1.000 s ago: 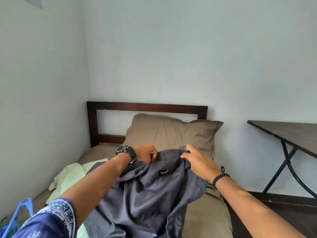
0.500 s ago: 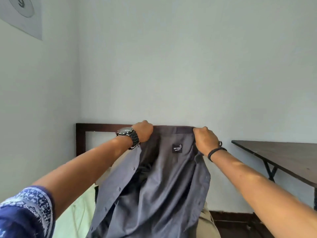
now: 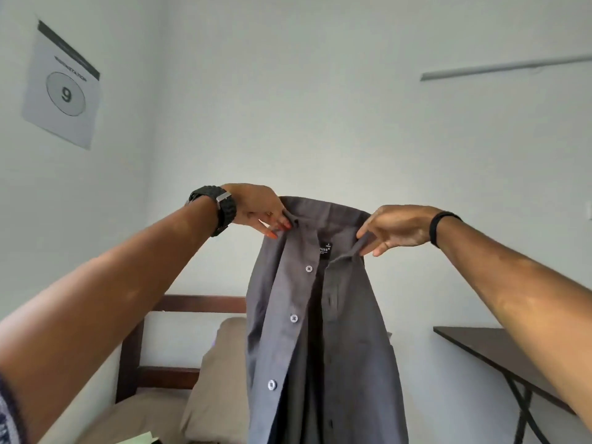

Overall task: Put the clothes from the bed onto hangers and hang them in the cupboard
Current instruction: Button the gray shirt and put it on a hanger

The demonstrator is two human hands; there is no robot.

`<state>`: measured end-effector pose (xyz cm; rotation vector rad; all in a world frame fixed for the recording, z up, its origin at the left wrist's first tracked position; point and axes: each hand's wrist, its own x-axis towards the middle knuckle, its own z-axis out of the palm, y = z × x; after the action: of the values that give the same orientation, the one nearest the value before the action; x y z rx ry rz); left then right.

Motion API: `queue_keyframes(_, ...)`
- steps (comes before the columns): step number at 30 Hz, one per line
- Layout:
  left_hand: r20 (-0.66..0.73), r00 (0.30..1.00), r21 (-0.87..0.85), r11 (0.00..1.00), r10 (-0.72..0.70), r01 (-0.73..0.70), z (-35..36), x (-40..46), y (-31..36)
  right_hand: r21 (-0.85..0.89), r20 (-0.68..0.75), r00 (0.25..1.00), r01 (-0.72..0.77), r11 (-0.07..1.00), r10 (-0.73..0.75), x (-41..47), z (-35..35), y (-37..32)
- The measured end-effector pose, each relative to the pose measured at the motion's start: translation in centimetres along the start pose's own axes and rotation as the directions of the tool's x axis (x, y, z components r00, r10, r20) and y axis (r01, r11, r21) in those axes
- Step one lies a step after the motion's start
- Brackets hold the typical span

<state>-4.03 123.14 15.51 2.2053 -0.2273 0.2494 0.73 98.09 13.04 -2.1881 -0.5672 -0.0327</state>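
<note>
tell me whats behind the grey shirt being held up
Behind the grey shirt, pinched at the collar by the left hand and right hand: headboard and pillow, each partly covered.

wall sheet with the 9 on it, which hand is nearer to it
Left. The left hand pinches the grey shirt's collar below and right of the numbered sheet; the right hand grips the collar's other end, farther right.

A grey button-up shirt (image 3: 320,331) hangs upright in the air, unbuttoned, white buttons down its front, black label inside the collar.
</note>
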Motion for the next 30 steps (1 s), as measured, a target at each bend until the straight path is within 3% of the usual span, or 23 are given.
queue_keyframes(3, -0.138, 0.985, 0.436, 0.899, 0.103, -0.033, -1.5, -0.1, 1.7, -0.185, 0.036, 0.998, 0.061, 0.981, -0.055, -0.3, -1.7, -1.8)
queue_keyframes(6, -0.174, 0.975, 0.767, 0.639, 0.137, 0.047, -3.1, -1.0, 3.5, -0.355, 0.006, 0.991, 0.129, 0.926, -0.136, -0.4, -2.8, -3.5)
queue_keyframes(8, -0.266, 0.945, 0.865, 0.480, 0.192, 0.145, -3.6, -2.1, 4.8, -0.441, -0.175, 0.927, 0.228, 0.868, -0.332, -0.1, -3.2, -4.3)
queue_keyframes(9, -0.327, 0.910, 0.873, 0.450, 0.253, 0.188, -3.9, -2.6, 5.5, -0.475, -0.299, 0.846, 0.269, 0.838, -0.441, 0.1, -3.2, -4.9)
queue_keyframes(10, -0.379, 0.868, 0.865, 0.455, 0.321, 0.210, -4.2, -2.9, 6.1, -0.467, -0.377, 0.775, 0.314, 0.827, -0.507, 0.2, -3.2, -5.4)
queue_keyframes(11, -0.422, 0.821, 0.851, 0.481, 0.384, 0.213, -4.5, -3.1, 6.6, -0.397, -0.391, 0.764, 0.363, 0.843, -0.513, 0.3, -3.2, -6.0)
queue_keyframes(14, -0.434, 0.702, 0.847, 0.521, 0.564, 0.104, -5.1, -2.9, 7.7, -0.112, -0.183, 0.887, 0.409, 0.906, -0.423, -0.6, -3.1, -7.8)
queue_keyframes(16, -0.427, 0.689, 0.801, 0.598, 0.586, -0.013, -5.5, -2.7, 7.9, -0.266, -0.320, 0.806, 0.429, 0.864, -0.498, -0.6, -3.1, -8.9)
queue_keyframes(17, -0.438, 0.709, 0.750, 0.659, 0.552, -0.049, -5.8, -3.0, 8.1, -0.358, -0.437, 0.717, 0.415, 0.836, -0.543, -0.7, -3.0, -9.4)
queue_keyframes(18, -0.440, 0.749, 0.693, 0.717, 0.496, -0.068, -6.2, -3.3, 8.3, -0.355, -0.482, 0.686, 0.416, 0.837, -0.545, -0.9, -3.1, -9.8)
queue_keyframes(19, -0.415, 0.804, 0.643, 0.762, 0.426, -0.072, -6.7, -3.9, 8.5, -0.288, -0.448, 0.728, 0.431, 0.855, -0.519, -1.4, -3.2, -10.2)
queue_keyframes(21, -0.311, 0.909, 0.621, 0.783, 0.278, -0.028, -7.3, -5.2, 9.0, -0.082, -0.128, 0.908, 0.392, 0.916, -0.400, -2.7, -3.6, -10.6)
queue_keyframes(22, -0.258, 0.943, 0.637, 0.771, 0.209, 0.004, -7.3, -5.9, 9.3, -0.047, 0.029, 0.931, 0.365, 0.930, -0.364, -3.5, -3.8, -10.7)
queue_keyframes(24, -0.171, 0.981, 0.626, 0.779, 0.090, 0.038, -7.0, -7.2, 10.1, -0.011, 0.154, 0.911, 0.389, 0.921, -0.383, -4.7, -4.2, -10.9)
queue_keyframes(27, -0.109, 0.993, 0.550, 0.835, 0.035, 0.031, -7.0, -9.6, 12.4, 0.114, 0.113, 0.881, 0.449, 0.886, -0.460, -6.0, -4.9, -11.1)
queue_keyframes(30, -0.106, 0.985, 0.463, 0.883, 0.134, -0.071, -8.1, -12.3, 15.6, 0.269, 0.020, 0.831, 0.531, 0.803, -0.556, -7.1, -6.4, -12.2)
